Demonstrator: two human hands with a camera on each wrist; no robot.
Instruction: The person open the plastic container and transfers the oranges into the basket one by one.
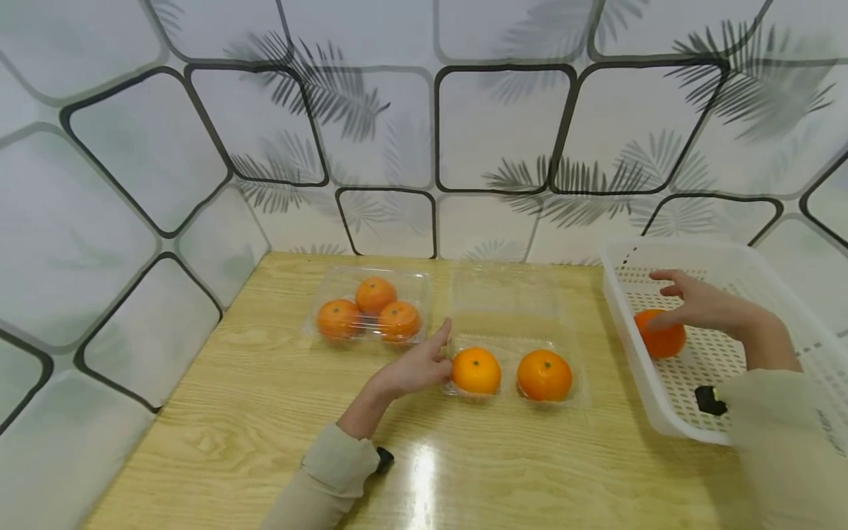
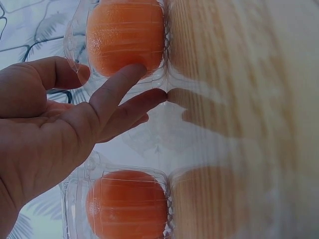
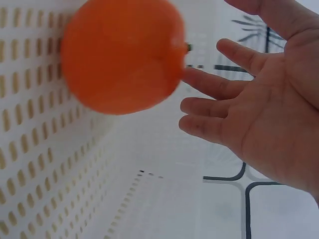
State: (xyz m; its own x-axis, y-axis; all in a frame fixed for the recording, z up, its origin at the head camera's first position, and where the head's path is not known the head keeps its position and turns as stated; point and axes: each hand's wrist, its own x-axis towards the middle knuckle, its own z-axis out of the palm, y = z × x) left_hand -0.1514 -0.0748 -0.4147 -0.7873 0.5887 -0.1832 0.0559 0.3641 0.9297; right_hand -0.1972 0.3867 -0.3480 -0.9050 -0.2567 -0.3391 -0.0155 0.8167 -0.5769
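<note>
Loosely spread, the right hand [image 1: 712,305] is beside an orange [image 1: 668,340] in the white basket [image 1: 640,375].
Left hand [image 1: 412,368], fingers extended, touches the open container [image 1: 509,368], before the tabletop's [image 1: 232,412] back edge.

No readable lettering or numbers.

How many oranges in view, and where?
6: three oranges in the left clear box, two in the open box, one in the white basket by the right hand. The right sleeve may hide more there.
</note>
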